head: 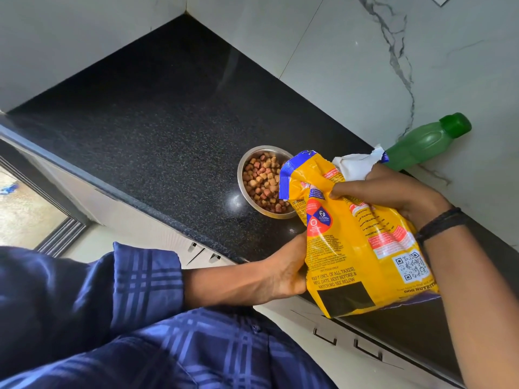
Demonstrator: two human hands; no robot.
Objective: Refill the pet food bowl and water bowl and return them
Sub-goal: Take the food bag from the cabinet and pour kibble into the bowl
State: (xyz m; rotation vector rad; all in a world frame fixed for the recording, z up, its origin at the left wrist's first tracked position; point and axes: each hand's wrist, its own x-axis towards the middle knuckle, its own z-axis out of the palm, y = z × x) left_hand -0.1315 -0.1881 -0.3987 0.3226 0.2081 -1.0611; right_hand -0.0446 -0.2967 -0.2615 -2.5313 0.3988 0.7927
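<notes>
- Because the camera looks steeply down, the nearest thing is the person's blue checked sleeve (140,276), which fills the bottom left.
- The left hand (283,273) reaches from that sleeve to the lower side of a yellow dog food bag (351,248). Its fingers go out of sight behind the bag, so it appears to hold the bag's weight from beneath.
- The bag is held over the front edge of a black speckled counter (154,122), tipped with its torn mouth pointing away from the person and towards the bowl.
- The right hand (393,192), with a dark band (441,223) at the wrist, grips the bag's upper part just below the torn opening. Its fingers are curled tight into the creased plastic, probably to steer or pinch off the flow.
- Just beyond the bag's mouth, partly hidden by it, a steel food bowl (241,175) stands roughly midway between the counter's front and back edges. It holds a good heap of brown and reddish kibble (262,182), so the food refill looks nearly or fully done.
- At the back edge a green capped bottle (421,144) stands against the marble-patterned wall (351,66), perhaps ready for the water.
- No water bowl is in view, so that part seems not yet begun.
</notes>
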